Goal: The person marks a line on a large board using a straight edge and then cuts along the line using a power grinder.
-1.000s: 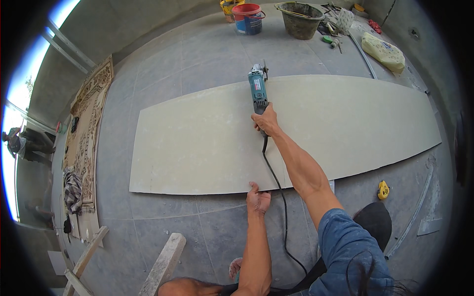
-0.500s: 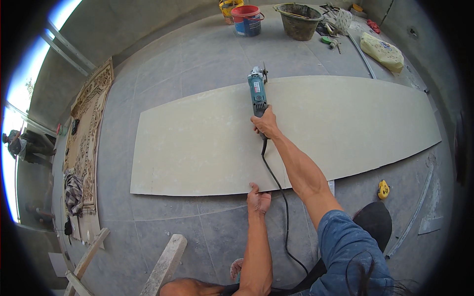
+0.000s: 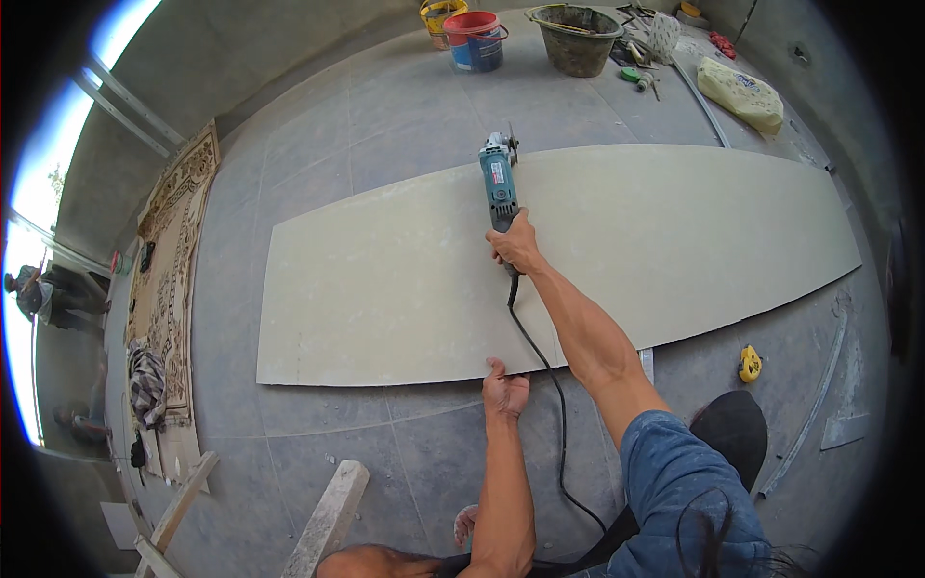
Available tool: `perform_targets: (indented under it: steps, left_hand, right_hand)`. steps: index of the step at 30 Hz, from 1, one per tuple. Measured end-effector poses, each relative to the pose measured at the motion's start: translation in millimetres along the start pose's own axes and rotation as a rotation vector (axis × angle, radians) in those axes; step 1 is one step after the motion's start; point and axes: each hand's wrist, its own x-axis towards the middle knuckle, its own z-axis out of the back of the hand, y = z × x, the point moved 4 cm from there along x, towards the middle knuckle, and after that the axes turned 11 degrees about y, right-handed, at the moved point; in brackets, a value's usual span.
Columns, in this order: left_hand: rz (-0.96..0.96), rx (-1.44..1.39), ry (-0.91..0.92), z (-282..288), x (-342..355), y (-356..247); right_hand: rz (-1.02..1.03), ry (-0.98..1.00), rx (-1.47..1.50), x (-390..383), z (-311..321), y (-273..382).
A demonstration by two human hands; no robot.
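Note:
A large cream-coloured board with a curved far edge lies across the tiled floor in front of me. My right hand is wrapped round the rear of a teal angle grinder. The grinder's disc end reaches the board's far edge; whether the disc touches the board I cannot tell. From the grinder a black power cord runs back across the near edge toward me. My left hand grips that near edge, thumb on top and fingers underneath, partly hidden.
Buckets and a black tub stand beyond the board, beside tools and a pale sack. A yellow tape measure lies at right. Wooden beams are at lower left, a patterned rug farther left. Another person is at far left.
The view has shifted very slightly. Both hands and the grinder keep nearly the same places on the board.

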Motion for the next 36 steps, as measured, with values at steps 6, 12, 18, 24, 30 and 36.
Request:
perform_targets:
  steps: [6, 12, 18, 24, 30, 36]
  left_hand:
    - [-0.004, 0.002, -0.013, 4.0, 2.0, -3.2]
    - [0.021, 0.028, 0.01, 3.9, 1.6, -1.4]
    - [0.004, -0.003, -0.034, 7.9, 3.5, -3.0]
    - [-0.019, 0.009, -0.013, 9.7, 4.9, -4.3]
    - [-0.008, -0.008, -0.041, 8.2, 5.3, -4.5]
    - [-0.011, -0.016, -0.032, 6.2, 2.0, -3.4]
  right_hand:
    - [-0.01, 0.005, 0.014, -2.0, -4.3, 0.6]
    - [-0.004, -0.004, 0.016, -2.7, -1.2, -1.3]
    - [-0.008, 0.011, 0.007, -0.7, 0.3, 0.1]
    - [0.004, 0.005, -0.005, -2.4, -0.3, 2.7]
    - [-0.006, 0.016, -0.008, -6.5, 0.3, 3.3]
    - [-0.014, -0.002, -0.003, -4.6, 1.1, 1.6]
